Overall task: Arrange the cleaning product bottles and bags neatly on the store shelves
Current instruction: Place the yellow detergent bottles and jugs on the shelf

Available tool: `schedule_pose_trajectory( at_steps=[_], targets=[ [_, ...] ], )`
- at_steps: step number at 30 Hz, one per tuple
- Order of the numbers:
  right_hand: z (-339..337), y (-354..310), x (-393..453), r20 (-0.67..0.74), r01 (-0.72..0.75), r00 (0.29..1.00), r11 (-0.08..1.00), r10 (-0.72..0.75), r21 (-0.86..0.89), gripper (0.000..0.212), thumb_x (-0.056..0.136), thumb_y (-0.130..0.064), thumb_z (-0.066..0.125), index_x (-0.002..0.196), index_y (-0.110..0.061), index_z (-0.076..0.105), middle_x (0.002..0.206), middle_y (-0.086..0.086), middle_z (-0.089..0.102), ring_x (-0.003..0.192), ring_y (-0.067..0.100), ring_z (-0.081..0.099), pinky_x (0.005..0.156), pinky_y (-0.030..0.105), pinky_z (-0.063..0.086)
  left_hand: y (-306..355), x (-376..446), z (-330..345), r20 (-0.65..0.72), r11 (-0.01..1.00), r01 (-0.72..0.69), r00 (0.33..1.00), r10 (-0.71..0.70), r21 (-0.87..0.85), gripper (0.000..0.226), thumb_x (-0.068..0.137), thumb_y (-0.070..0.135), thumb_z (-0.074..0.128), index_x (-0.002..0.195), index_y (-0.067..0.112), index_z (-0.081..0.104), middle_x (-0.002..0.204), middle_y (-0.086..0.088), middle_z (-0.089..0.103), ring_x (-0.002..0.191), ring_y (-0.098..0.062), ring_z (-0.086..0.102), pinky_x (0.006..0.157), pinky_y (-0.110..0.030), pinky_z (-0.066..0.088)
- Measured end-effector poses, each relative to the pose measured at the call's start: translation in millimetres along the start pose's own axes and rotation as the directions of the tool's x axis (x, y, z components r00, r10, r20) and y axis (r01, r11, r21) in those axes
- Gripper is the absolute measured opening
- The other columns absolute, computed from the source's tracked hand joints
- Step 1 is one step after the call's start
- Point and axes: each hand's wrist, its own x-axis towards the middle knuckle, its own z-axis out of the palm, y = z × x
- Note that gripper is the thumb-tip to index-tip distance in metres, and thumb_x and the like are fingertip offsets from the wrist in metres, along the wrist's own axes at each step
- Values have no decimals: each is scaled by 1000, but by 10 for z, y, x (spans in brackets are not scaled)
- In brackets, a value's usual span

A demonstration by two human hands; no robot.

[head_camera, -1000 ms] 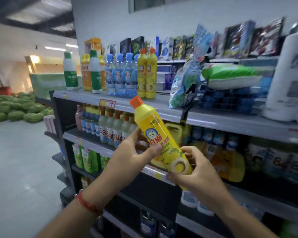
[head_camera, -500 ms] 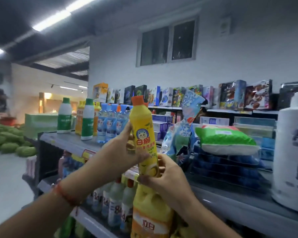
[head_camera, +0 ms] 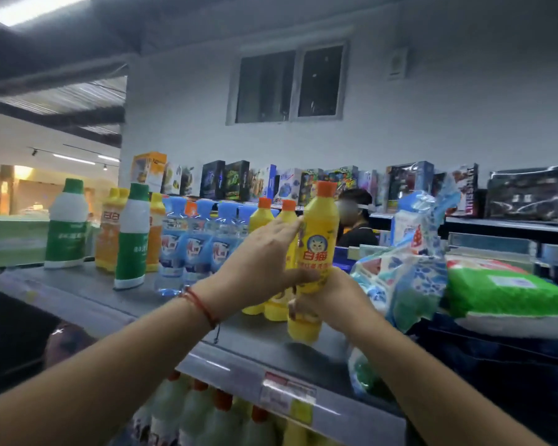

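1. A shop: a grey metal shelf [head_camera: 87, 297] carries rows of identical goods.
2. Blue-capped bottles [head_camera: 197, 246] and yellow bottles [head_camera: 263, 220] stand grouped by kind.
3. A price tag [head_camera: 287, 394] sits on the shelf's front edge.
4. Boxed toys [head_camera: 236, 180] line a farther shelf along the wall.
5. Strip lights [head_camera: 33, 6] run overhead.
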Motion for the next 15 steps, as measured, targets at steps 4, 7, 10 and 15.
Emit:
schedule_pose_trajectory(
  at_steps=[4,7,10,15],
  targets=[
    [168,61,288,-43,-193,980,981,192,-16,60,57,-29,88,113,-23,64,100,1,71,94,23,68,81,38,60,-246,173,235,35,972,-77,997,71,224,108,80,79,52,160,13,20,170,-10,0,155,-29,-12,126,-51,-5],
    [270,75,444,-71,-288,955,957,287,-12,62,63,-25,89,118,-20,59,106,3,68,100,26,66,87,42,58,-385,273,369,16,951,-134,991,135,278,106,81,83,41,159,13,24,169,-13,-10,151,-33,-26,123,-55,-13],
    [329,60,505,-127,-348,928,937,349,28,62,70,-23,88,121,-17,53,112,4,64,106,28,64,91,43,56,-491,353,492,-35,938,-169,982,188,303,99,85,79,45,156,11,32,168,-15,-6,151,-37,-24,123,-58,-11],
    [473,48,525,-225,-358,909,934,352,16,50,83,-23,79,121,-20,46,99,-3,57,86,18,59,73,31,50,-671,409,688,-70,944,-173,977,200,282,93,83,77,49,144,7,51,163,-24,24,152,-44,8,121,-61,11]
  ],
)
